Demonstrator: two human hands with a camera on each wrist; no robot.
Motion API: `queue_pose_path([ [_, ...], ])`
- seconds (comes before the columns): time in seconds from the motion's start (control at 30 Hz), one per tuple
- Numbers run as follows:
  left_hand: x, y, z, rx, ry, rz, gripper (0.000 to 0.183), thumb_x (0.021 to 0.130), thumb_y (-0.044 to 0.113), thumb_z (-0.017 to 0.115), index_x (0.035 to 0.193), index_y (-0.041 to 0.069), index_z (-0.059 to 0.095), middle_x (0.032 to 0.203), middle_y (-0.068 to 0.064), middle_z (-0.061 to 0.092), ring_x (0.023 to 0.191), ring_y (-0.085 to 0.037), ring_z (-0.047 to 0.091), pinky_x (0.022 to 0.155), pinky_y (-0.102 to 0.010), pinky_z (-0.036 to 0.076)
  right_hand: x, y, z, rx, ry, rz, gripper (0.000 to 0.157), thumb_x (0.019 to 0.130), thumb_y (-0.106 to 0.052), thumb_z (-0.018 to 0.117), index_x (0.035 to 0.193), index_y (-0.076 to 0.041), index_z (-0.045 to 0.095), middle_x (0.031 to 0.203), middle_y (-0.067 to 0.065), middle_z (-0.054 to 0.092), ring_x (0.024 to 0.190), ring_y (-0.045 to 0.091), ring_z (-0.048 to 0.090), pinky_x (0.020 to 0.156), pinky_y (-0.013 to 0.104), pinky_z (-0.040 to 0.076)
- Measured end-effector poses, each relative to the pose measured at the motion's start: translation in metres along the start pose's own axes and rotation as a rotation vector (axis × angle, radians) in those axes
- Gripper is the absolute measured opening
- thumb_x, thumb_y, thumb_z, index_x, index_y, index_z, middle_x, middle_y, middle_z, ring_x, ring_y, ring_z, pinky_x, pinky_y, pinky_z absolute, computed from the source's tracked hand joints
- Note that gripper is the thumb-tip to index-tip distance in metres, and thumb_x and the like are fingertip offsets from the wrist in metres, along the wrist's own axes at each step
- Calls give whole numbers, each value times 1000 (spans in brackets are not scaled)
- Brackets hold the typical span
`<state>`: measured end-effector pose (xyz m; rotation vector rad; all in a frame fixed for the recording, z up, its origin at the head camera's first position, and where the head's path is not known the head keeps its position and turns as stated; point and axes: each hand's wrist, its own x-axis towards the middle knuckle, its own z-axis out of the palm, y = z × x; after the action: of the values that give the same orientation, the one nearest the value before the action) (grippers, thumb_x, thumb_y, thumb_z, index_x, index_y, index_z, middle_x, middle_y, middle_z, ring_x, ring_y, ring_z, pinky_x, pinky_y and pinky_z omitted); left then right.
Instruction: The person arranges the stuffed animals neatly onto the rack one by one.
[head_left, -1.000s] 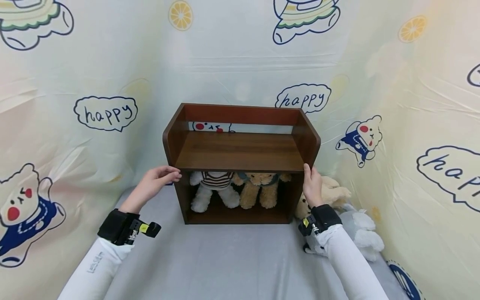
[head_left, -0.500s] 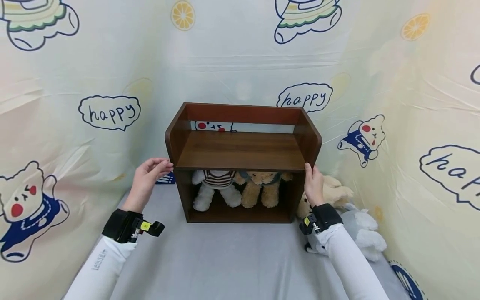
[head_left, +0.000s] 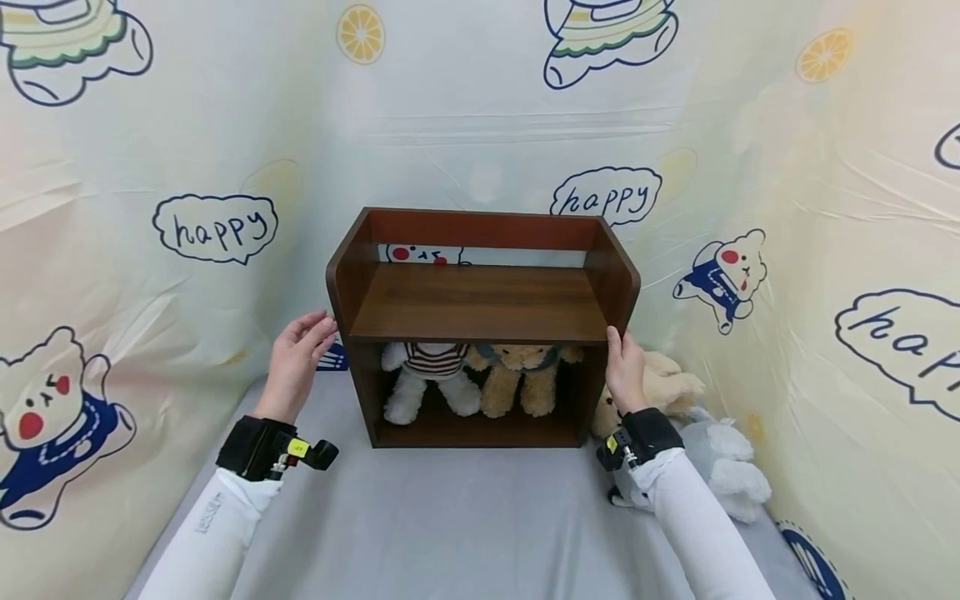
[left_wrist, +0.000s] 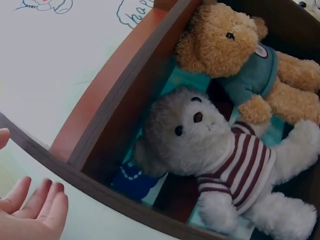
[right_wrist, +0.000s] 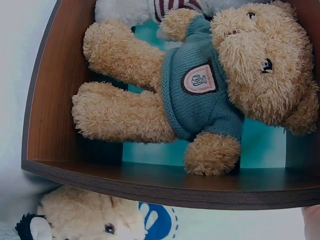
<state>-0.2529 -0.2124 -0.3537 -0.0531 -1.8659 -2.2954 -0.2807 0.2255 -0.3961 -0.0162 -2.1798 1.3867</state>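
A dark brown wooden shelf (head_left: pixel 480 304) stands upright in the head view. In its lower compartment sit two teddy bears. One is a white bear (left_wrist: pixel 185 135) in a striped top, the other a tan bear (right_wrist: pixel 250 65) in a teal sweater; the upper board cuts off their heads in the head view. Just left of the shelf's left panel, my left hand (head_left: pixel 296 362) is raised with relaxed fingers, holding nothing. My right hand (head_left: pixel 626 371) touches the right panel near its front edge; its fingers are partly hidden there.
Beside the shelf on the right, a cream plush toy (head_left: pixel 667 383) and a grey-white plush toy (head_left: pixel 723 467) lie on the grey cloth (head_left: pixel 457 525). Printed curtains (head_left: pixel 465 125) hang behind and on both sides.
My left hand has come away from the shelf's left panel, moving left and slightly up. The right hand and the shelf keep their places.
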Motion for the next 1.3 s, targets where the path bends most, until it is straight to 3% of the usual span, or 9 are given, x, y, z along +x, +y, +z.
queue_pose_path([
  [0.1, 2, -1, 3, 3, -5, -42, 70, 87, 30, 59, 140, 1, 24, 128, -6, 39, 123, -17, 36, 107, -36, 22, 0, 0, 0, -1, -6, 6, 42, 99, -28, 36, 111, 8, 53, 113, 26, 55, 97, 31, 49, 84, 43, 38],
  [0.27, 7, -5, 8, 50, -9, -98, 79, 87, 34, 59, 145, 5, 14, 149, -14, 17, 134, -23, 21, 109, -37, 16, -1, 0, 2, -7, -22, 25, 44, 99, -31, 35, 113, 8, 52, 111, 24, 56, 91, 28, 47, 80, 40, 37],
  [0.47, 14, -10, 15, 130, -1, -99, 76, 90, 34, 55, 146, 5, 12, 150, -14, 14, 135, -25, 14, 110, -43, 6, 0, -2, 4, -3, -24, 16, 44, 99, -30, 35, 113, 8, 52, 112, 25, 56, 91, 28, 47, 79, 40, 37],
  [0.63, 19, -17, 19, 202, 8, -110, 68, 93, 34, 49, 146, 9, 14, 151, -10, 15, 135, -27, 14, 109, -47, 6, 0, -3, 4, 0, -23, 16, 43, 99, -30, 36, 112, 8, 52, 111, 25, 56, 89, 27, 46, 77, 38, 37],
  [0.87, 23, -25, 19, 181, 1, -143, 64, 96, 35, 43, 147, 14, 12, 152, -7, 10, 137, -26, 9, 109, -48, 2, -1, -3, 5, 3, -31, 37, 44, 99, -30, 35, 114, 7, 51, 114, 24, 55, 91, 27, 45, 78, 38, 36],
  [1.07, 26, -28, 24, 173, 14, -184, 64, 96, 36, 41, 147, 16, 8, 153, -5, 6, 138, -24, 4, 109, -49, -1, 1, -3, 4, -26, 1, 29, 41, 99, -28, 36, 106, 9, 52, 97, 25, 54, 84, 28, 43, 73, 37, 34],
  [1.13, 27, -29, 27, 187, 16, -189, 63, 97, 36, 40, 147, 16, 8, 153, -5, 6, 138, -24, 4, 109, -49, -1, 1, -4, 0, -27, -14, 41, 42, 99, -30, 35, 108, 8, 52, 101, 24, 54, 87, 28, 45, 76, 37, 35],
  [1.23, 28, -32, 28, 206, 13, -182, 62, 97, 36, 37, 147, 15, 7, 153, -5, 6, 138, -23, 3, 109, -49, -1, 2, -6, -8, -38, -102, 68, 48, 99, -34, 33, 117, 8, 48, 115, 25, 52, 97, 29, 47, 83, 40, 37],
  [1.3, 28, -33, 28, 215, 10, -177, 62, 97, 37, 36, 147, 15, 6, 153, -5, 5, 138, -23, 2, 109, -49, -2, 3, -7, -13, -65, -165, 76, 49, 99, -35, 32, 117, 8, 48, 104, 25, 54, 89, 29, 49, 77, 38, 39],
])
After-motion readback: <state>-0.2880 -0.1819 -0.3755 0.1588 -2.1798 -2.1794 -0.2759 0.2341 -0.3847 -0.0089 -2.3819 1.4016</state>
